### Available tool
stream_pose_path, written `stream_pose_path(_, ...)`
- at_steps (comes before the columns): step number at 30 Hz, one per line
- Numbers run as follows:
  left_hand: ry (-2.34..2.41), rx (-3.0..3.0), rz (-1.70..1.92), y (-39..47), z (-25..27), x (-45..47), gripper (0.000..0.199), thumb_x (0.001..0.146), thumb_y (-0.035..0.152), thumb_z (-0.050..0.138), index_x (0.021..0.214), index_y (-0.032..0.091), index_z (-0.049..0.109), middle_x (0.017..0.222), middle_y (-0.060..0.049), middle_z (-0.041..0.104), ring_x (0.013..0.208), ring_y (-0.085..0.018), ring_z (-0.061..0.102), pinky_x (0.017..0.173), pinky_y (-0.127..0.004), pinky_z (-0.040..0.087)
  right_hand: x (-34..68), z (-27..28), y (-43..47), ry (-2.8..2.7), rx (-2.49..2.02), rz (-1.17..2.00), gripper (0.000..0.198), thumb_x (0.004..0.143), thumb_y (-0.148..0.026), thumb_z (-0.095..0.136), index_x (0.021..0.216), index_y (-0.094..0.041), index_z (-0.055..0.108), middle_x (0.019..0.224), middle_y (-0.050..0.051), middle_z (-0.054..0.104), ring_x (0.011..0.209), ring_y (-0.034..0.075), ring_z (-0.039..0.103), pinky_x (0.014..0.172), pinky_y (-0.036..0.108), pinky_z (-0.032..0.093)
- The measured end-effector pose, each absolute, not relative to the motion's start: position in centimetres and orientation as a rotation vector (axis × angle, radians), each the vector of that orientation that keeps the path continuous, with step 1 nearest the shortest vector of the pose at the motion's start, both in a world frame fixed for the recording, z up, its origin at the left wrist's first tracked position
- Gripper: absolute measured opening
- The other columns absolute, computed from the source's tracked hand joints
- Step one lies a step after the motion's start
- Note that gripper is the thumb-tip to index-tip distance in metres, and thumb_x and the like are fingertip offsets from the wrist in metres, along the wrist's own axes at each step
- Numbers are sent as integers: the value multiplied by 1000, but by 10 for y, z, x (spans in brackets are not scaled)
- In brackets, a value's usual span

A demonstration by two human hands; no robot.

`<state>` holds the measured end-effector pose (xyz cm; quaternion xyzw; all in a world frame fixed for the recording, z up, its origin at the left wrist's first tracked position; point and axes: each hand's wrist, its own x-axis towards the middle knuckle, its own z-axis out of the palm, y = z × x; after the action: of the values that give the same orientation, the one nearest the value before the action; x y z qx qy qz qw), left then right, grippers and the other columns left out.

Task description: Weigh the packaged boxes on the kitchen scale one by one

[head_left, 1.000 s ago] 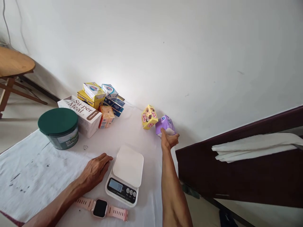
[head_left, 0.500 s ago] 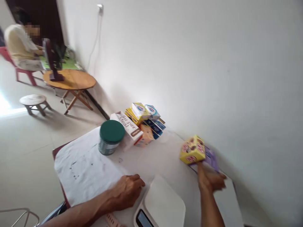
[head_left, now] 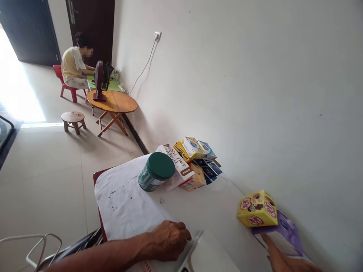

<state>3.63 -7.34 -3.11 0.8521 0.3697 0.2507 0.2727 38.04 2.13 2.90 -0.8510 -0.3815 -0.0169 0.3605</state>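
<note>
Purple pack (head_left: pixel 288 228) against right hand (head_left: pixel 286 261) (left hand (head_left: pixel 172 240) well apart)

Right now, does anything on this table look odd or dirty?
Yes: dark marks on the white cloth, left of your left hand. They stand out against pale fabric; I can't tell whether they're stains or print.

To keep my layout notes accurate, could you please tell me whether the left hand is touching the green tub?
Apart: the head view shows white cloth between the left hand and the green tub.
</note>
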Motion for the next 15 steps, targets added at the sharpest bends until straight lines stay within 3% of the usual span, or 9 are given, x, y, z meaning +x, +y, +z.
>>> stream_pose_path(3, 996, 2283, 685, -74, -34, 36, 28, 89, 11, 54, 114, 17, 65, 106, -8, 72, 86, -20, 72, 73, -26, 55, 344, 46, -6, -875, -2116, -264, 83, 63, -67, 73, 130, -21, 56, 121, 29, 57, 128, 54, 51, 94, 73, 48)
stream_pose_path(6, 965, 2253, 706, -73, -38, 37, 29, 90, 9, 50, 114, 17, 64, 105, -9, 71, 86, -21, 71, 73, -28, 54, 278, 65, -26, -1159, -1792, -215, 57, 74, -58, 71, 112, -17, 63, 107, 18, 66, 92, 37, 68, 74, 55, 58)
stream_pose_path(9, 958, 2232, 717, -72, -44, 40, 27, 88, 8, 50, 110, 17, 64, 101, -8, 70, 84, -21, 69, 72, -29, 53, 197, 81, -32, -1464, -1518, 38, 44, 83, -54, 72, 108, -19, 64, 107, 11, 68, 89, 24, 66, 70, 38, 57)
stream_pose_path(11, 960, 2215, 731, -72, -48, 42, 23, 88, 9, 51, 105, 19, 64, 97, -7, 69, 83, -21, 68, 72, -30, 53, 146, 85, -29, -1681, -1365, 234, 46, 84, -54, 73, 113, -19, 63, 112, 11, 68, 96, 24, 66, 75, 37, 58)
stream_pose_path(13, 981, 2182, 771, -73, -53, 44, 21, 92, 14, 52, 107, 20, 64, 100, -7, 69, 87, -22, 66, 75, -32, 53, 101, 84, -23, -1803, -1276, 337, 63, 80, -58, 77, 125, -17, 58, 118, 14, 66, 101, 26, 66, 80, 40, 59)
stream_pose_path(15, 1020, 2128, 834, -74, -60, 45, 19, 96, 20, 52, 112, 22, 63, 103, -8, 68, 91, -23, 63, 77, -33, 53, 66, 81, -15, -1885, -1238, 278, 84, 75, -61, 81, 136, -13, 50, 128, 19, 62, 114, 31, 62, 95, 48, 56)
